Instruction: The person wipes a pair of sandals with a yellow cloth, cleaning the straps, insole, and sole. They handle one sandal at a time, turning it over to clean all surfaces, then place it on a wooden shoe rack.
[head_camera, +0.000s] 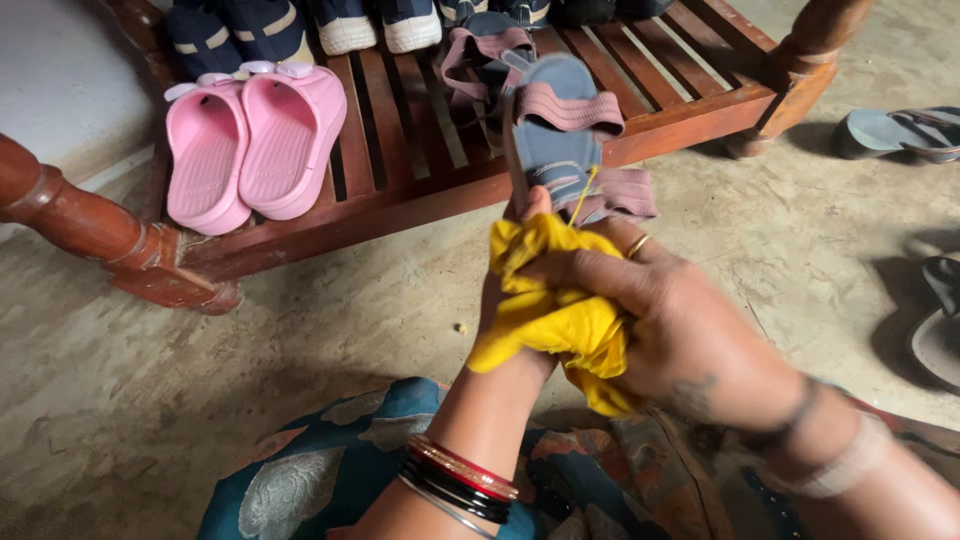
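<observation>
Yellow crumpled cotton-looking cloth, bunched up right in the middle of the view, wrapped around the heel end of a blue-grey flat sandal with mauve fabric straps. Held up toe-end away, over the concrete floor, just in front of the rack. Left hand mostly buried under the cloth, thumb poking out at the top against the sandal's sole, so clearly gripping the sandal through the fabric. Right hand closed over the cloth from the side, fingers curled and pressing it onto the sandal, gold ring on one finger. Stack of red, black and silver bangles on the left wrist, pale band plus a dark one on the right.

Behind that, a low reddish-brown wooden slatted shoe rack with turned legs. On it: a pair of pink rubber slides to the left, a matching mauve-strapped sandal right behind the held one, dark sneakers with white toes along the back. Grey flip-flop on the floor off to the right, another dark sandal at the right edge, partly cut off. Teal floral-print fabric across the lap at the bottom.
</observation>
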